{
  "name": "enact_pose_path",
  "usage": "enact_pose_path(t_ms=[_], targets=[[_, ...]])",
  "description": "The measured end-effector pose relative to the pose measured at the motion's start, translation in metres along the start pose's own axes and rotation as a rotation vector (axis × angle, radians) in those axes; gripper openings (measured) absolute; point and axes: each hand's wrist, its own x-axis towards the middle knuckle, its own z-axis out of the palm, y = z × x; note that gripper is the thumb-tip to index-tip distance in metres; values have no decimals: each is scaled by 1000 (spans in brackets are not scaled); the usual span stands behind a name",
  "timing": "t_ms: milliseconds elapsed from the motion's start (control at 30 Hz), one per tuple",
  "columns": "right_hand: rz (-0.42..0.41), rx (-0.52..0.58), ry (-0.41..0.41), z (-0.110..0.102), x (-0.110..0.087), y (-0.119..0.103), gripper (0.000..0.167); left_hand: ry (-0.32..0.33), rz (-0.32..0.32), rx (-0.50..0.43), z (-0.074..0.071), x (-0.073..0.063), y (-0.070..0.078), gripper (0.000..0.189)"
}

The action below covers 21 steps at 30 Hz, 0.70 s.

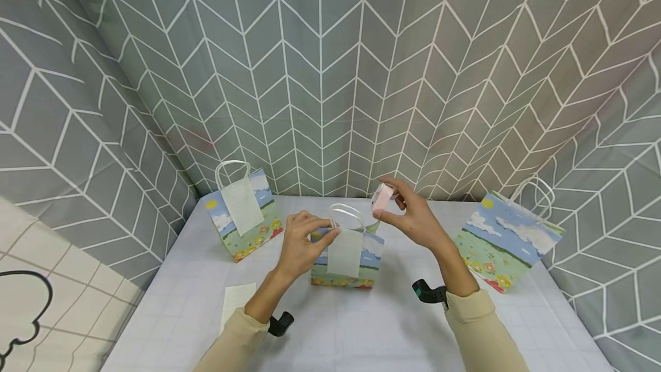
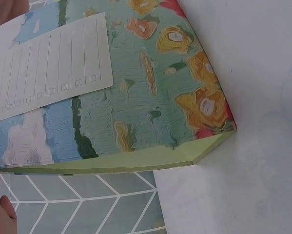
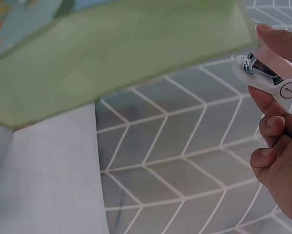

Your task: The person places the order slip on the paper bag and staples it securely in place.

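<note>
Head: Inward from the far edge of the table (image 1: 392, 337), the left hand (image 1: 302, 244) pinches the slip (image 1: 345, 255) at the middle bag's (image 1: 371, 262) top; the right hand (image 1: 416, 220), apart, grips the stapler (image 1: 383, 197). Left wrist: slip best kept flat. Right wrist: gaping stapler best squared first.

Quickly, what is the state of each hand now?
Left hand: pinches the lined sheet onto the middle paper bag.
Right hand: holds a pink-and-white mini stapler.

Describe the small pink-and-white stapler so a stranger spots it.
On the white table, find the middle of three blue-and-green, flower-printed paper bags. Just right of it, the right hand holds up the stapler. Unlike the bags, its top is plain pink.
</note>
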Motion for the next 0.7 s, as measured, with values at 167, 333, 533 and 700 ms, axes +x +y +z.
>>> enact_pose_path(t_ms=[167, 333, 533, 700], targets=[[-61, -31, -38, 9, 7, -15, 69, 2, 3, -3, 0, 1, 1, 15], [-129, -21, -93, 19, 10, -28, 68, 2, 20, 15, 1, 2, 1, 14], [-172, 32, -167, 30, 12, -45, 67, -2, 30, 37, 0, 2, 1, 18], [-163, 40, -218, 37, 10, -49, 66, -8, 26, 65, -2, 3, 2, 19]])
